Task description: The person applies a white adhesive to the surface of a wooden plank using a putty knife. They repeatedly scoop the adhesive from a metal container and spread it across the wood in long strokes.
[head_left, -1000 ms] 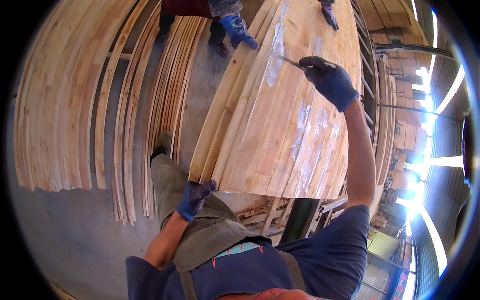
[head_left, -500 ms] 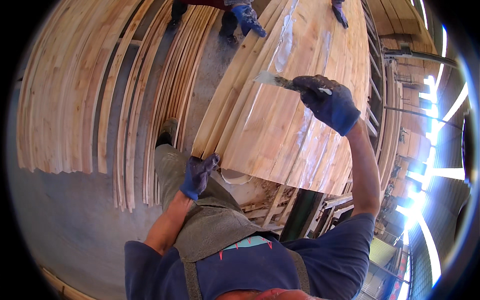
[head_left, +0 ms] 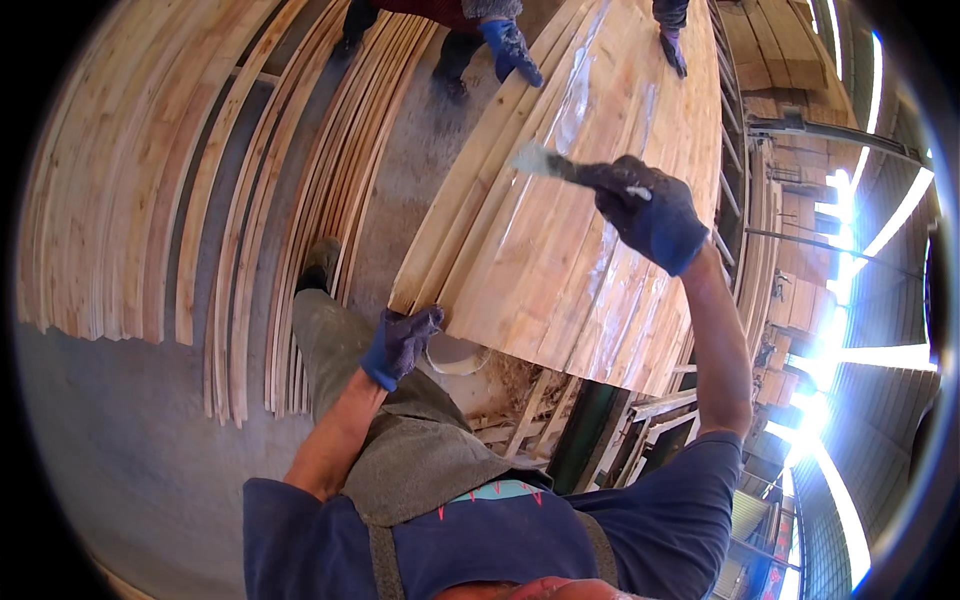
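In my gloved right hand (head_left: 655, 215) is a brush, gripped by its dark handle. Its pale, wet-looking bristles (head_left: 536, 160) point left above a row of light wooden boards (head_left: 545, 300). White, glue-like streaks (head_left: 573, 105) run along several boards. My gloved left hand (head_left: 403, 345) is closed at the near end of the leftmost board (head_left: 425, 275), its fingers curled at the end edge. Part of that grip is hidden. Across the boards, another person's blue-gloved hand (head_left: 512, 52) touches the far left side, and a second gloved hand (head_left: 674, 52) rests at the far right.
Stacks of long wooden strips (head_left: 330, 170) and wide boards (head_left: 110, 200) lie on the grey floor (head_left: 110, 420) to the left. A round, pale-rimmed container (head_left: 458, 362) and wood scraps are below the near board ends. A metal frame (head_left: 728, 130) runs along the right.
The view has shifted, moving the floor stacks left in the picture. My right hand and brush are slightly lower. My left hand stays at the board end, and the far blue-gloved hand has come slightly nearer.
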`<state>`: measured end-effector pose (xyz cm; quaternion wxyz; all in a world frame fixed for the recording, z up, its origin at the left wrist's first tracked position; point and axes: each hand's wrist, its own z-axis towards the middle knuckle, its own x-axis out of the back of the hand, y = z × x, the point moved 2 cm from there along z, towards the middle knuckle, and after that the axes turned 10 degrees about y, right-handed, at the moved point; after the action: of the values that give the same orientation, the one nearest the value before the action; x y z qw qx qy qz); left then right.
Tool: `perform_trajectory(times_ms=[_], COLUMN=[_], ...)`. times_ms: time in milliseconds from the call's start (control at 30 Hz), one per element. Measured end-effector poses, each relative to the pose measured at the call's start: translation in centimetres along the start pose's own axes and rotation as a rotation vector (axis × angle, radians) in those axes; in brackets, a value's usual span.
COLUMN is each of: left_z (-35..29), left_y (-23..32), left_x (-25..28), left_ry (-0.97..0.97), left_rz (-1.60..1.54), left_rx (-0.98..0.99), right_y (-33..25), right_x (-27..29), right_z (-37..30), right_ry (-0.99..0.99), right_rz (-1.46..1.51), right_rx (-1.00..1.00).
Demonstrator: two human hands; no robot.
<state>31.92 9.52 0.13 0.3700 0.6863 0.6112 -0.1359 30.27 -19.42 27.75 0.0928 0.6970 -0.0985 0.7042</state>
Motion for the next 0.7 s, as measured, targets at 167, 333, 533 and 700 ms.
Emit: perform_trajectory(times_ms=[167,333,533,700], left_z=[1.2,0.8,1.2,1.1], left_y=[-0.9,-1.1,-2.4,-1.0], left_x=[0.7,0.6,1.4,1.6], left_ry=[0.020,0.021,0.002,-0.013], left_rz=[-0.040,-0.049,-0.106,-0.182], left_rx=[0.005,0.073,0.122,0.162], right_y=[1.6,4.5,9.9,14.1], right_x=[-1.5,-1.9,-1.2,-3.4], right_z=[-1.7,1.0,1.7,8.3], right_ry=[-0.176,-0.100,-0.011,0.075], right_rz=[0.027,-0.044,-0.121,0.300], right_rx=[-0.121,-0.042,-0.131,-0.598])
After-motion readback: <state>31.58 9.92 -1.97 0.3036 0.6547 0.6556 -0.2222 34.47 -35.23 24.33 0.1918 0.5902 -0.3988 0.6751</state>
